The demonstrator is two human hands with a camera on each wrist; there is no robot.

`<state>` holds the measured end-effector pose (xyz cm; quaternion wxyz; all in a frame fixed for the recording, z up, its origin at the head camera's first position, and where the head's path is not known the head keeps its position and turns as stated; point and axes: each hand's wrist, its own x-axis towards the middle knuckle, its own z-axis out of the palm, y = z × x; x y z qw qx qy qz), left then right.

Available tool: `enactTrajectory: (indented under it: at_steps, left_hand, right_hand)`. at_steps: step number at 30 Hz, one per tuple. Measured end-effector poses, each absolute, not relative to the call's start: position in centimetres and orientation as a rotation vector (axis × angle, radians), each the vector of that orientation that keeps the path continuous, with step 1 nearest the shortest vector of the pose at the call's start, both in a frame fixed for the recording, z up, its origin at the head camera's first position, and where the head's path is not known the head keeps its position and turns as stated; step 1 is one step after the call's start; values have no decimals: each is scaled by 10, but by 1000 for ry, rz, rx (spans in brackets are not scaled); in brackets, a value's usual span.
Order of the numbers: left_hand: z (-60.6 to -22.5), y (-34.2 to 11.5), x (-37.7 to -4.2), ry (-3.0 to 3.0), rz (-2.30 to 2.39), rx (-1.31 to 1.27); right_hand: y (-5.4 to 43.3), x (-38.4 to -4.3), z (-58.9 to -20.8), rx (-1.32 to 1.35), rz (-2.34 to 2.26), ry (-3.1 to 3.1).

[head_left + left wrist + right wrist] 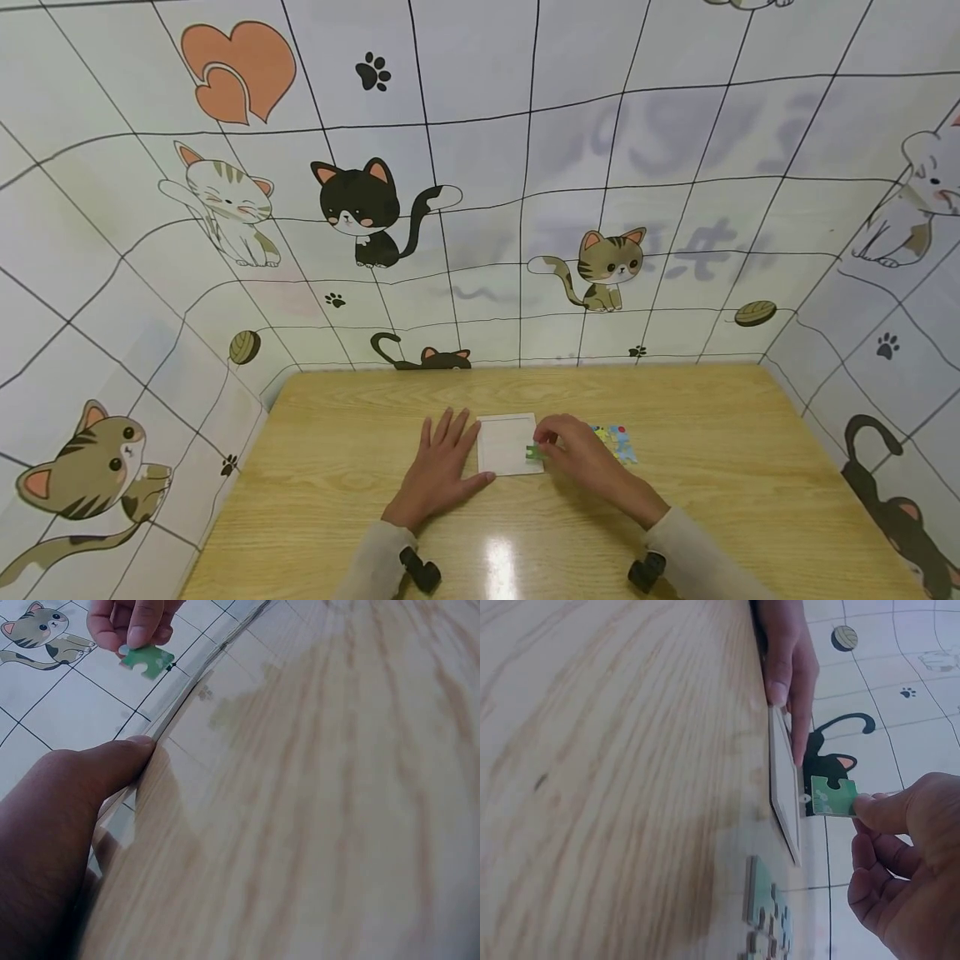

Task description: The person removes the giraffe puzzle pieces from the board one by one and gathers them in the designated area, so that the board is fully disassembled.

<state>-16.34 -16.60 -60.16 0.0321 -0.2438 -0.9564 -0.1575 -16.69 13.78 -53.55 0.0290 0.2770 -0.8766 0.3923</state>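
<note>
A green jigsaw puzzle piece [834, 796] is pinched between the thumb and fingers of my right hand [577, 454]. In the head view the piece is over the right part of a white puzzle tray [502, 446] lying on the table. The right wrist view shows a gap between piece and tray. My left hand [442, 462] lies with fingers spread at the tray's left edge, its thumb near the lower left corner. More puzzle pieces [619, 440] lie right of the tray, partly hidden behind my right hand in the head view.
The wooden table [337, 483] meets a white wall covering [480, 317] with cat drawings at the back and sides. A small black device [420, 571] is strapped to the left wrist, and a similar wrist device [647, 572] is on the right.
</note>
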Motion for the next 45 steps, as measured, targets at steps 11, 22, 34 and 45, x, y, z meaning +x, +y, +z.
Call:
enactTrajectory:
  at_steps: [11, 22, 34, 45]
  left_hand:
    - [-602, -166, -164, -2919, -485, -754]
    - [-600, -166, -162, -2921, -484, -759]
    - [-604, -166, -165, -2938, -479, -747]
    - [-605, -167, -165, -2952, -473, -745]
  right_hand:
    - [170, -163, -531, 674, 1264, -2713]
    - [204, -157, -531, 656, 1214, -2606]
    - [239, -151, -541, 652, 1128, -2541]
    - [264, -143, -546, 627, 1104, -2500]
